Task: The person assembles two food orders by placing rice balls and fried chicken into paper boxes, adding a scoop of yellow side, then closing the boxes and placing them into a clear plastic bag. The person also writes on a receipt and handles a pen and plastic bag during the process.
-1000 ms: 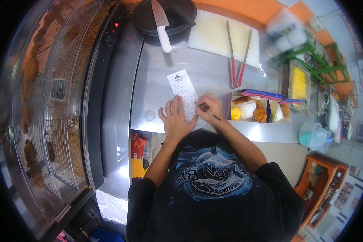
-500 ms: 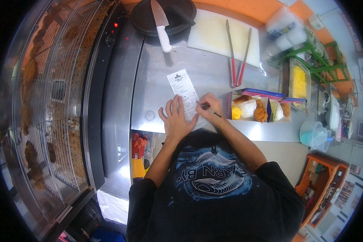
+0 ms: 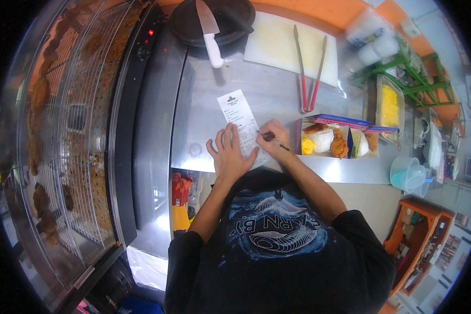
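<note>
Ppr receipt (image 3: 237, 108), glossy mtl ctr (image 3: 196, 115)

Receipt (image 3: 236, 109) partly hidden beneath left hand (image 3: 232, 158), its lower print (image 3: 247, 140) seemingly blurred.

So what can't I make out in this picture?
In the head view:
Long white paper receipt: print too small; lower part partly covered by the left hand.
Slim dark pen: partly hidden by the right hand.
Round black dish: far edge cut off by the picture's top.

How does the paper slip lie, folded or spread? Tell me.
Spread: the paper slip lies flat on the counter, no fold showing; the left hand covers part.
</note>
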Tool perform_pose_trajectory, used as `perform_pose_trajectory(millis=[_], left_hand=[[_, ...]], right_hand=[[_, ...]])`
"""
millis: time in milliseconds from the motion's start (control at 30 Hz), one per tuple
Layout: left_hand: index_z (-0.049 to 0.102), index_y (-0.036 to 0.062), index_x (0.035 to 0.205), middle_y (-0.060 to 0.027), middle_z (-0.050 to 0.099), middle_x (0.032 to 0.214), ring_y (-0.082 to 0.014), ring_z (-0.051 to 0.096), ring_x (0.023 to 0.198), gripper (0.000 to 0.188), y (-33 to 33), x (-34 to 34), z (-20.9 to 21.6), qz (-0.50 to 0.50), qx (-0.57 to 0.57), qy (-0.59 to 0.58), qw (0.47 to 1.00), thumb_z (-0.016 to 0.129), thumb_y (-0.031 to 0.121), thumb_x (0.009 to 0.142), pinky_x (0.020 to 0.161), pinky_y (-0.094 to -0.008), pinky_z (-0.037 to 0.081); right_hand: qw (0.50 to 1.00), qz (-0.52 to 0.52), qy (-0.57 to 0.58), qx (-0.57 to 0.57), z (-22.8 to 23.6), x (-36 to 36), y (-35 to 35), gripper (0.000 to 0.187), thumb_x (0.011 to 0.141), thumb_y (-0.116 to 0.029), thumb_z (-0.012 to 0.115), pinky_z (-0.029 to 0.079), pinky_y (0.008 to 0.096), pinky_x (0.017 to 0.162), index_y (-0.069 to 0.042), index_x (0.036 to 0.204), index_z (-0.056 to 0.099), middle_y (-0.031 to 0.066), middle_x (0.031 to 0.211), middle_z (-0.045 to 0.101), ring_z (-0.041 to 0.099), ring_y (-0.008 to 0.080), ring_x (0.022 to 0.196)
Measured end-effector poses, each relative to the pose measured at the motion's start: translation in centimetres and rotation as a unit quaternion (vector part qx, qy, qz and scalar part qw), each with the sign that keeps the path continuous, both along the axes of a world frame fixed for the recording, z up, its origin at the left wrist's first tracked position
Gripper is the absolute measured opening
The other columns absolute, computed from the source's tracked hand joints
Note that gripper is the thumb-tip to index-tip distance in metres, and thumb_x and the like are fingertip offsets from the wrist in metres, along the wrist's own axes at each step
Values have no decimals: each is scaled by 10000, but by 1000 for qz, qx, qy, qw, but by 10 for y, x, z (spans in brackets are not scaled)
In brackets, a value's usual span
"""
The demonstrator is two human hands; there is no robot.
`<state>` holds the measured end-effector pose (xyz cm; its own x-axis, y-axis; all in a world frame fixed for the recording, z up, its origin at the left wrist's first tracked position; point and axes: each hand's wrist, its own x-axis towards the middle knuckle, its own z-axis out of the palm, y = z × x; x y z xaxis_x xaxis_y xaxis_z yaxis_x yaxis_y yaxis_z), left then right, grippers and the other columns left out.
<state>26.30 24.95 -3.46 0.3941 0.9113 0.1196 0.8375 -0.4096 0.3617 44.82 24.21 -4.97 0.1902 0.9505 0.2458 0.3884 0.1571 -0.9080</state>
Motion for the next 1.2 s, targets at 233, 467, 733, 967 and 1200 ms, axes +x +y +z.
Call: perform_pose_trajectory(millis=[233,467,733,967,1200], left_hand=[[375,-21,1523,-149,367,1565,-347,319,1398,958,1,-1,1,-4,-22,22,1000,687,556,825,1095,-649,191],[351,-20,1535,-151,349,1575,-347,313,1400,999,0,-1,4,-9,-21,15,1000,707,555,800,1093,-651,191],[355,-22,1528,-157,344,1572,-352,302,1403,991,0,-1,5,-14,-27,25,999,707,532,785,1090,-657,191],[358,-23,1527,-151,348,1568,-351,300,1407,994,0,-1,4,-11,-20,30,999,697,565,801,1090,-657,191],[363,-25,1524,-147,352,1565,-353,302,1405,1021,0,-1,2,-10,-15,27,999,694,617,803,1091,-655,188]], right_hand=[[997,63,-26,28,6,4,-9,150,755,27,755,474,254,571,-20,846,646,85,881,621,621,142,671],[998,68,-17,-8,8,5,-23,156,750,-3,774,458,264,557,-20,850,655,74,829,580,600,138,640],[995,90,-19,-30,11,-6,-21,132,751,-30,766,506,309,612,-19,852,682,99,821,602,636,201,678],[996,88,-26,-18,9,2,-18,121,769,-20,772,503,295,610,-16,850,682,92,831,612,633,182,676],[999,39,-9,-29,9,8,-25,136,770,-14,789,488,259,587,-17,840,672,73,826,613,618,127,665]])
